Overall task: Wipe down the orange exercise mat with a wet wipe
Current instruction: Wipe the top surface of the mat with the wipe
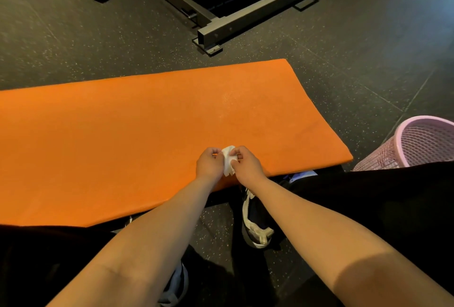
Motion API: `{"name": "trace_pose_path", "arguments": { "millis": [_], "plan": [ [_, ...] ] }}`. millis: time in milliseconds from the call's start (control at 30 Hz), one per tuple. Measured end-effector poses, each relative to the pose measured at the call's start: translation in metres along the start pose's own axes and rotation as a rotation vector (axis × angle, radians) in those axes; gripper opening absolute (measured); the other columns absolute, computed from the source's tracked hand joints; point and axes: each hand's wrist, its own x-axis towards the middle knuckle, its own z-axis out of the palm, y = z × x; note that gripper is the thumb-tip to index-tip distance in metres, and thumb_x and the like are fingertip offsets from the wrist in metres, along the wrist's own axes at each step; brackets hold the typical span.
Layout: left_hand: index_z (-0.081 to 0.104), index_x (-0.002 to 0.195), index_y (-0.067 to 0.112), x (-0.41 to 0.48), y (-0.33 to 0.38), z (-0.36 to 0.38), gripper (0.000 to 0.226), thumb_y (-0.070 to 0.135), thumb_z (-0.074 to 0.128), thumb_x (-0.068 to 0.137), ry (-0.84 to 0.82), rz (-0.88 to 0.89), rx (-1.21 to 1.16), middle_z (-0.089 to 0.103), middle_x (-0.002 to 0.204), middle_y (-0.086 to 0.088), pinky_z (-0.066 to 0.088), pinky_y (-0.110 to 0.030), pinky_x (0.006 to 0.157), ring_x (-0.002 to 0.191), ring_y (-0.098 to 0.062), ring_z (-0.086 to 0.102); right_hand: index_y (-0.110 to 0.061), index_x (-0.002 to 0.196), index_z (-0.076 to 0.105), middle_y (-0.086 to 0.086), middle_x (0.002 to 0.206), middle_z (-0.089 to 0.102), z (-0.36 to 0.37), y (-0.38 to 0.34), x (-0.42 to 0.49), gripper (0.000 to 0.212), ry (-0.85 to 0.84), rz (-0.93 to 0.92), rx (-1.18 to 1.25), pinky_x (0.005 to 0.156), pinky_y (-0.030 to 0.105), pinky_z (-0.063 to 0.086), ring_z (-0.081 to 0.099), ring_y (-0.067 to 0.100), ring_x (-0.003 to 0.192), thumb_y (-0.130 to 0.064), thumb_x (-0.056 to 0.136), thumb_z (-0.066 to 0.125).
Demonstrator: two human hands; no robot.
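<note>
Mat lay flat on the dark speckled floor, in front of the person's knees. Both hands met above its near edge. Left hand and right hand each pinched the crumpled white wipe with curled fingers. A pink mesh basket stood just right of the mat. A black machine frame stood beyond its far edge.

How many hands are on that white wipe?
2. The left hand pinches the wipe on its left side, the right hand on its right, both over the orange mat near its front edge. No other hands show.
</note>
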Motion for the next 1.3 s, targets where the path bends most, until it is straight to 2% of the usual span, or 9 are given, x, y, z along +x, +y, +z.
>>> {"name": "trace_pose_path", "arguments": {
  "millis": [300,433,633,767,900,967,1067,1200,1300],
  "plan": [
    [0.058,0.108,0.022,-0.010,0.001,-0.008,0.015,0.023,0.043,0.107,0.010,0.069,-0.057,0.064,0.099,-0.005,0.047,-0.035,0.066,0.076,-0.023,0.057,-0.026,0.103,0.056,0.006,0.121,0.039,-0.003,-0.010,-0.009,0.034,0.124,-0.029,-0.102,0.079,0.050,0.055,0.058,0.037,0.086,0.004,0.099,0.040],
    [0.052,0.121,0.024,-0.017,0.007,-0.007,0.016,0.028,0.047,0.106,-0.074,0.036,-0.136,0.056,0.100,0.004,0.052,-0.041,0.081,0.090,-0.024,0.060,-0.023,0.118,0.058,0.010,0.131,0.039,-0.005,-0.007,-0.010,0.039,0.126,0.004,-0.110,0.082,0.034,0.046,0.052,0.028,0.096,0.006,0.098,0.039],
    [0.054,0.109,0.023,-0.018,0.006,-0.003,0.024,0.003,0.053,0.098,-0.097,0.040,-0.121,0.058,0.100,-0.004,0.038,-0.030,0.055,0.068,-0.021,0.052,-0.020,0.124,0.058,0.010,0.135,0.037,-0.006,-0.005,-0.008,0.036,0.170,0.044,-0.085,0.083,0.034,0.044,0.052,0.029,0.099,0.002,0.102,0.040],
    [0.063,0.095,0.023,-0.011,0.006,-0.005,0.024,0.006,0.047,0.102,-0.068,0.033,-0.111,0.062,0.116,-0.003,0.044,-0.037,0.071,0.095,-0.027,0.058,-0.017,0.127,0.058,0.007,0.131,0.033,0.008,-0.008,0.003,0.038,0.120,0.063,-0.106,0.082,0.034,0.041,0.048,0.026,0.094,0.002,0.102,0.037],
    [0.066,0.120,0.020,0.007,0.002,-0.004,0.027,0.011,0.045,0.105,-0.113,0.025,-0.022,0.061,0.135,-0.004,0.052,-0.050,0.089,0.118,-0.042,0.058,-0.016,0.141,0.053,-0.005,0.117,0.034,0.008,0.000,0.021,0.040,0.121,0.020,-0.197,0.081,0.033,0.044,0.048,0.018,0.089,-0.006,0.104,0.039],
    [0.061,0.130,0.020,0.018,-0.002,0.001,0.031,0.010,0.045,0.105,-0.148,0.023,0.012,0.058,0.140,-0.007,0.057,-0.037,0.073,0.108,-0.033,0.065,-0.017,0.143,0.049,-0.008,0.116,0.040,0.006,0.005,0.029,0.038,0.109,0.047,-0.232,0.080,0.035,0.047,0.051,0.014,0.090,-0.014,0.106,0.041],
    [0.053,0.143,0.018,0.037,-0.007,0.011,0.042,0.005,0.042,0.105,-0.206,-0.002,0.067,0.058,0.137,-0.022,0.036,-0.019,0.040,0.048,-0.008,0.056,-0.013,0.155,0.035,0.004,0.151,0.030,0.002,0.009,0.043,0.052,0.022,0.041,-0.404,0.101,0.041,0.045,0.040,0.025,0.130,-0.010,0.104,0.046],
    [0.050,0.146,0.023,0.065,-0.014,0.023,0.044,0.012,0.043,0.105,-0.275,0.052,0.239,0.049,0.151,-0.006,0.054,-0.036,0.086,0.114,-0.024,0.062,-0.008,0.157,0.030,0.011,0.161,0.022,0.000,0.017,0.064,0.056,-0.026,0.029,-0.538,0.114,0.042,0.033,0.024,0.031,0.145,-0.013,0.104,0.046],
    [0.053,0.142,0.034,0.083,-0.018,0.030,0.046,0.018,0.047,0.100,-0.254,0.105,0.406,0.051,0.150,0.003,0.037,-0.046,0.112,0.139,-0.027,0.043,-0.008,0.154,0.032,0.014,0.160,0.023,0.001,0.027,0.084,0.057,0.008,0.080,-0.609,0.117,0.040,0.025,0.020,0.032,0.147,-0.022,0.101,0.048]
  ]
}}
